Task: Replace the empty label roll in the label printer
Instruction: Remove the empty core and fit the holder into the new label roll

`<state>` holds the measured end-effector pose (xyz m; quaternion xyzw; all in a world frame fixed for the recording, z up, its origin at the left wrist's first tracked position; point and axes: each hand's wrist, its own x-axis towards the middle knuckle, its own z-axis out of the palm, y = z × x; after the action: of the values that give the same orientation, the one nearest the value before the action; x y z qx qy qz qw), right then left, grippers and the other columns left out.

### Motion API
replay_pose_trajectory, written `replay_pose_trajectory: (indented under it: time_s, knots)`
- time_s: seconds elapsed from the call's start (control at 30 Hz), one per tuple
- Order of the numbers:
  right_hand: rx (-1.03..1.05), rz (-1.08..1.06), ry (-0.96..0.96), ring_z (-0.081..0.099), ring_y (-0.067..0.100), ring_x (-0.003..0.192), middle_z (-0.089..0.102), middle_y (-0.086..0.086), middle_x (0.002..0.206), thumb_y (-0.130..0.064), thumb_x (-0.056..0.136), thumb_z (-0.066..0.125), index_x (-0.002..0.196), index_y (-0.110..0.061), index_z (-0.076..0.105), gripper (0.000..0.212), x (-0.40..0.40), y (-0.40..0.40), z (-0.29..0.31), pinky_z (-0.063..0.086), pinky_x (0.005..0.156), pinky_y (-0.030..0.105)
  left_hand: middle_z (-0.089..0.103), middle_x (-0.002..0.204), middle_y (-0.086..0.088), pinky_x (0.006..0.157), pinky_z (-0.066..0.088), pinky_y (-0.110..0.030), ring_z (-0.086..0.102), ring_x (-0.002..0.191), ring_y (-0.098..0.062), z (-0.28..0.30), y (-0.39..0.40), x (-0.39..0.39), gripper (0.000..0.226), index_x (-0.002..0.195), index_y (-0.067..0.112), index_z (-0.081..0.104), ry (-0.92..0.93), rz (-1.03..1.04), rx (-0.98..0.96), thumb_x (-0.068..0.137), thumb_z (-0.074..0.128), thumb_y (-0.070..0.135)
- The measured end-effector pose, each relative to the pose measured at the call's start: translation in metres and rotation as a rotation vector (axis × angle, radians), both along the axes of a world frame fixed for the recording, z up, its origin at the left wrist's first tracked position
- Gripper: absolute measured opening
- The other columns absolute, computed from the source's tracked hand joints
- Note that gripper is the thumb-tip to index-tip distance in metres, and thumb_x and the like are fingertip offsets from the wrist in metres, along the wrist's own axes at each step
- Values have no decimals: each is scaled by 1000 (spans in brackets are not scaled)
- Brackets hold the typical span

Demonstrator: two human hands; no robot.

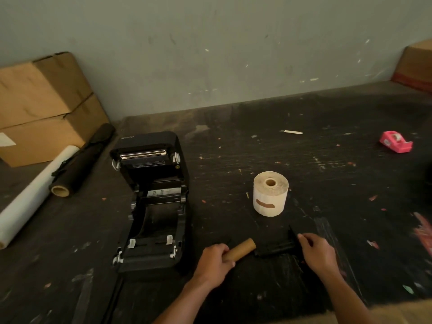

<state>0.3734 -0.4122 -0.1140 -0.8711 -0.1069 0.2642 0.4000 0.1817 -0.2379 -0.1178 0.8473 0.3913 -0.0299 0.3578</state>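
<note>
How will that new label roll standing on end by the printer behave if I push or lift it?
The label roll stands on its flat end, so a push should probably slide it rather than roll it. It looks fully wound, so likely dense for its size. A brown tape strip seems to hold the loose end, so it probably won't unwind when lifted.

Printer bay [155, 220] open from above, raised lid [149, 155] behind; label roll [270, 194] stands right, bare table [222, 183] between.

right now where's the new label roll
In the head view the new label roll stands on end on the dark table, right of the open label printer and just beyond both hands.
</note>
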Motion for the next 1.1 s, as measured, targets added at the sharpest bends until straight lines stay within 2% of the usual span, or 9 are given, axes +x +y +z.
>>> replay_pose_trajectory:
  time_s: [0.13, 0.37, 0.47, 0.57, 0.7, 0.8, 0.87, 0.97, 1.1]
  knots:
    - [-11, -22, -73, 64, 17, 65, 64, 5, 80, -26, 95, 48, 113, -14, 59, 24, -4, 2, -3, 43, 52, 23, 61, 122, 6, 81, 43, -19, 55, 98, -3, 3, 3, 1, 44, 127, 25, 57, 24, -32, -26, 85, 68, 31]
    - [-20, -73, -73, 63, 19, 75, 60, 5, 88, -30, 95, 48, 120, -11, 54, 32, -6, 4, 0, 45, 58, 29, 52, 137, 0, 99, 45, -33, 53, 117, -15, 24, 10, 6, 58, 138, 22, 46, 135, -113, -175, 85, 67, 34]
    - [-39, -151, -110, 63, 28, 93, 61, 14, 105, -31, 93, 51, 121, -8, 53, 36, -7, 8, 9, 54, 78, 45, 45, 144, 0, 91, 49, -28, 55, 116, -15, 52, 19, 7, 58, 142, 25, 41, 153, -194, -251, 88, 63, 31]
    - [11, -227, -234, 54, 33, 114, 56, 20, 122, -30, 92, 54, 122, -6, 53, 39, -12, 27, 32, 47, 95, 54, 50, 140, 4, 92, 45, -29, 53, 118, -10, 97, 42, 1, 51, 137, 28, 46, 50, -242, -286, 89, 62, 32]
    - [214, -201, -327, 53, 28, 113, 52, 15, 128, -31, 91, 54, 125, -11, 51, 39, -27, 75, 82, 48, 89, 46, 64, 120, 4, 85, 47, -21, 59, 107, -5, 172, 96, -23, 35, 124, 24, 60, -292, -117, -171, 89, 65, 29]
    - [372, -133, -346, 52, 20, 105, 52, 10, 128, -35, 91, 53, 124, -15, 51, 39, -41, 115, 112, 54, 72, 38, 70, 106, -3, 91, 48, -30, 63, 98, -11, 222, 139, -47, 20, 110, 17, 67, -529, 25, -67, 89, 65, 19]
    - [411, -84, -395, 51, 13, 100, 54, 5, 124, -39, 90, 54, 124, -19, 51, 39, -52, 141, 128, 55, 73, 38, 70, 97, -8, 88, 48, -33, 63, 91, -15, 244, 168, -64, 11, 99, 15, 69, -647, 99, -6, 90, 64, 15]
    - [465, -8, -459, 52, 6, 95, 57, 2, 121, -41, 89, 55, 123, -23, 51, 39, -70, 174, 145, 43, 69, 20, 69, 89, -6, 78, 49, -31, 64, 87, -16, 256, 201, -88, 11, 86, 22, 69, -727, 169, 31, 91, 62, 16]
    - [478, 98, -483, 52, 2, 96, 58, -3, 119, -41, 88, 56, 124, -23, 52, 40, -99, 209, 159, 38, 67, 11, 70, 87, -2, 76, 49, -31, 65, 86, -16, 243, 225, -104, 10, 84, 25, 69, -723, 208, 58, 90, 64, 21]
